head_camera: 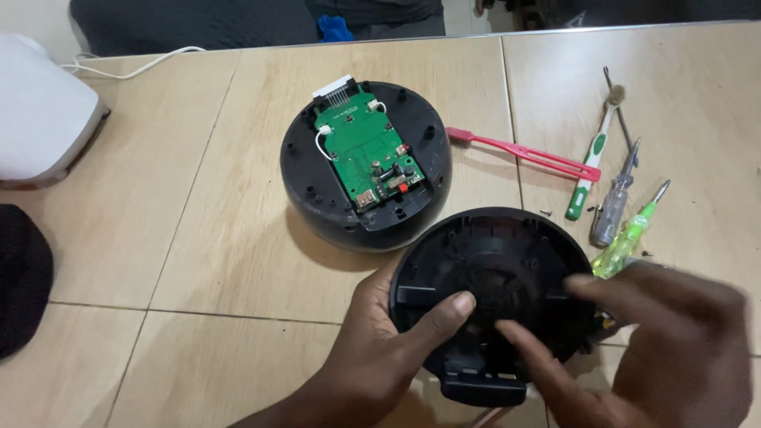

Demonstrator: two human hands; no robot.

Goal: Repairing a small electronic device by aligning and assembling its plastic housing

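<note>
My left hand (380, 345) grips the left rim of a round black plastic cover (491, 265), thumb lying across its inner face. My right hand (674, 341) hovers over the cover's right side with fingers spread, an index finger touching its centre; the hand is blurred. Behind the cover sits a round black device base (317, 202) lying open, with a green circuit board (369, 150) and white wires on top.
On the beige tiled surface (198, 261) to the right lie a red toothbrush (523, 152), a green-and-white toothbrush (590, 162), a clear-handled screwdriver (614, 206) and a green screwdriver (630, 234). A white appliance (40, 111) with a cord and a dark object (20, 277) sit at the left.
</note>
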